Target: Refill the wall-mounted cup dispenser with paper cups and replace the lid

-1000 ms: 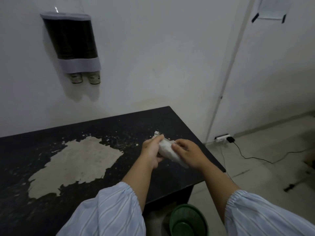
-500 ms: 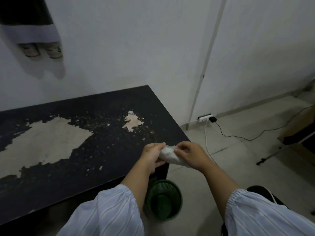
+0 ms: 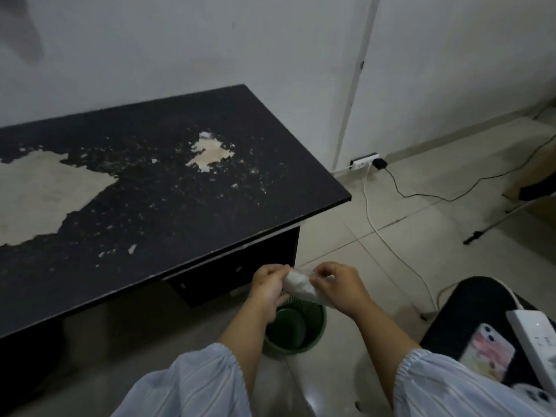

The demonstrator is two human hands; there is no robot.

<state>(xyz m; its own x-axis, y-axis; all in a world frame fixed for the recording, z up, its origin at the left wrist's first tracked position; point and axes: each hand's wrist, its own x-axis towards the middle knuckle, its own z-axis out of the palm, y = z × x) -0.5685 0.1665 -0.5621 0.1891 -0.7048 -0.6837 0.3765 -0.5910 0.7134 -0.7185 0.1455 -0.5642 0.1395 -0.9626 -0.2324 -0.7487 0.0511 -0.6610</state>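
Holding a crumpled white plastic wrapper (image 3: pixel 296 285) at lower centre of the frame, a person pinches it from both ends: the left hand (image 3: pixel 268 285) curls its fingers round one end, the right hand (image 3: pixel 340 285) clamps thumb and fingers on the other. Directly beneath, a green waste basket (image 3: pixel 296 331) stands on the tiled floor (image 3: pixel 376 251), its mouth open; what lies inside cannot be told. The black table (image 3: pixel 156 188), its top peeled in pale patches, fills the left, its near corner just above the hands. At lower right a phone (image 3: pixel 489 352) and a white power strip (image 3: pixel 534 335) rest on a dark seat (image 3: pixel 469 302). Open floor runs to the right, crossed by cables (image 3: pixel 421 195). The cup dispenser lies outside the frame
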